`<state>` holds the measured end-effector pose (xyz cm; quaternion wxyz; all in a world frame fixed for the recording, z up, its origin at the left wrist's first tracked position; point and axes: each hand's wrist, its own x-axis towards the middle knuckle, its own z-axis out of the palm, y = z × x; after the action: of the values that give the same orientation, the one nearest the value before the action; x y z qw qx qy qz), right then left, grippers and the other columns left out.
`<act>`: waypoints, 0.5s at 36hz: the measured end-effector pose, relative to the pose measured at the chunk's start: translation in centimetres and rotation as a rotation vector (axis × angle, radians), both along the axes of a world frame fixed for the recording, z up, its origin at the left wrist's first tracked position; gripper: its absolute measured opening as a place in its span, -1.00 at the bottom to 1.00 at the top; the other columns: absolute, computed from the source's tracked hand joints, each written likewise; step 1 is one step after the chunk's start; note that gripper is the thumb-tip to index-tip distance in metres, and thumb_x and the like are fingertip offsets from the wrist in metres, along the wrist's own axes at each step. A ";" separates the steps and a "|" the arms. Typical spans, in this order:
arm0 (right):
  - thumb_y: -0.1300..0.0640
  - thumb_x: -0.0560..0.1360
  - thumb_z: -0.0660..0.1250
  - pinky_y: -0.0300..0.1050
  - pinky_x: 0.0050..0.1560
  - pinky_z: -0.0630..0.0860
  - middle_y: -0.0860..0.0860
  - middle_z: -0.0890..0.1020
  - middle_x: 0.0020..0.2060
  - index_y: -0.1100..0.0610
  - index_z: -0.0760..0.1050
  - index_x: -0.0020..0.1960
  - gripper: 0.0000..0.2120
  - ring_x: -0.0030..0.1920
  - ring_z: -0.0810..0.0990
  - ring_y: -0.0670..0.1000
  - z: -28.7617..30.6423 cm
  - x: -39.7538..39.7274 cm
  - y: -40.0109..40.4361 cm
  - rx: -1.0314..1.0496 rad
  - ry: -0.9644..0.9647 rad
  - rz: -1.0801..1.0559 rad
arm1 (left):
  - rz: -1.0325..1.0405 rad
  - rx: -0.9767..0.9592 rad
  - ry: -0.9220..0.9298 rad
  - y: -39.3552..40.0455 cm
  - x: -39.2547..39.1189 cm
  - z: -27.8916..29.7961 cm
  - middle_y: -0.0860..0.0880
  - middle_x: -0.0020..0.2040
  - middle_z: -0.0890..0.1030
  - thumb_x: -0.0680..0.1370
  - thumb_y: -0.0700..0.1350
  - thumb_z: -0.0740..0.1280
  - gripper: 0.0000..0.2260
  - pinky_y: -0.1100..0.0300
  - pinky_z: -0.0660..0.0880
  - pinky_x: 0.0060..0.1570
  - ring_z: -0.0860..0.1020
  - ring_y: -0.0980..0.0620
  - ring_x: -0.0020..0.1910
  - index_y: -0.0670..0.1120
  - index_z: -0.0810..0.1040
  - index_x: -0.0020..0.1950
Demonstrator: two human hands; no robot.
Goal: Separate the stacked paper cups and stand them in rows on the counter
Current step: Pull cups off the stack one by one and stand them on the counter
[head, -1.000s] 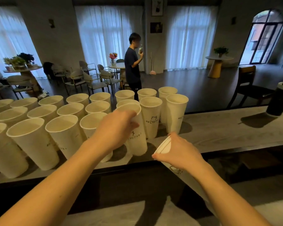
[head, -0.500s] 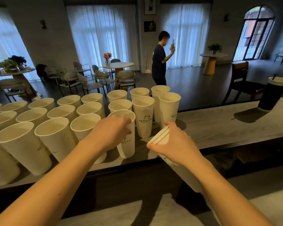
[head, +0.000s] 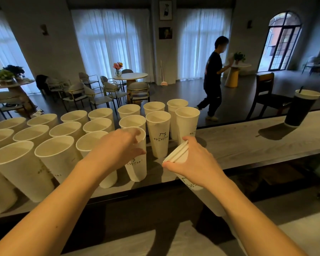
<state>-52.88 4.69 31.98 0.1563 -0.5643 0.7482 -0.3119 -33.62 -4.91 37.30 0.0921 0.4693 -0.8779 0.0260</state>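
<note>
Several tall white paper cups [head: 158,132] stand upright in rows on the grey counter [head: 248,143]. My left hand [head: 118,146] grips the rim of one single cup [head: 137,169] standing at the right end of the front row. My right hand [head: 194,163] holds a tilted stack of nested cups [head: 201,193] near its rims, above the counter's front edge, just right of the single cup. The stack's lower part hangs in front of the counter.
A dark drink cup [head: 301,109] with a straw stands on the counter at far right. Beyond the counter a person [head: 212,78] walks through a room with tables and chairs [head: 103,91]. A lower pale surface [head: 174,242] lies below my arms.
My left hand has brought the single cup down until it stands in the front row. The stack in my right hand has stayed near the counter edge. The person behind has walked to the right.
</note>
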 end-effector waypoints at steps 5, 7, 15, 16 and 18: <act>-0.35 0.30 0.49 -0.07 0.07 0.43 -0.05 0.42 0.37 -0.09 0.08 0.53 -0.03 0.29 0.42 0.02 0.2 0.0 0.1 -0.052 -0.046 0.009 | -0.173 -0.217 0.304 2.2 -1.3 0.5 0.05 0.21 0.57 0.54 0.12 0.27 -0.54 0.09 0.50 0.18 0.52 0.05 0.20 0.00 0.38 0.40; -0.36 0.29 0.51 0.01 0.19 0.48 -0.03 0.42 0.38 -0.09 0.05 0.54 0.01 0.33 0.43 0.06 0.4 0.2 0.0 -0.086 -0.093 0.028 | -0.259 0.065 0.416 3.4 -2.5 0.4 0.11 0.14 0.57 0.59 0.09 0.21 -0.63 0.21 0.51 0.09 0.54 0.17 0.09 0.02 0.42 0.37; -0.21 0.30 0.56 0.16 0.25 0.51 0.03 0.45 0.37 -0.11 0.03 0.56 0.02 0.31 0.46 0.10 0.7 -0.5 0.1 -0.176 -0.161 0.030 | -0.422 0.435 0.349 3.4 -5.5 -0.1 0.00 -0.31 0.56 0.65 -0.02 0.20 -0.72 0.17 0.38 -0.27 0.45 0.13 -0.37 -0.07 0.59 -0.16; -0.20 0.29 0.56 0.16 0.25 0.51 0.03 0.45 0.37 -0.11 0.03 0.56 0.03 0.31 0.46 0.10 0.6 -0.7 0.2 -0.179 -0.171 0.032 | -0.423 0.427 0.352 3.5 -5.7 -0.1 -0.05 -0.27 0.60 0.65 -0.03 0.20 -0.72 0.11 0.42 -0.24 0.48 0.06 -0.34 -0.11 0.61 -0.13; -0.20 0.28 0.56 0.14 0.25 0.51 0.02 0.44 0.38 -0.12 0.03 0.56 0.04 0.31 0.46 0.08 0.5 -1.0 0.1 -0.177 -0.180 0.036 | -0.414 0.431 0.361 3.6 -6.1 -0.2 -0.09 -0.20 0.65 0.65 -0.03 0.21 -0.72 0.09 0.48 -0.18 0.55 -0.02 -0.24 -0.13 0.64 -0.08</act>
<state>-53.90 4.82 32.50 0.1780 -0.5588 0.6906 -0.4233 -39.74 -1.30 37.11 0.1482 0.2868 -0.9093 -0.2626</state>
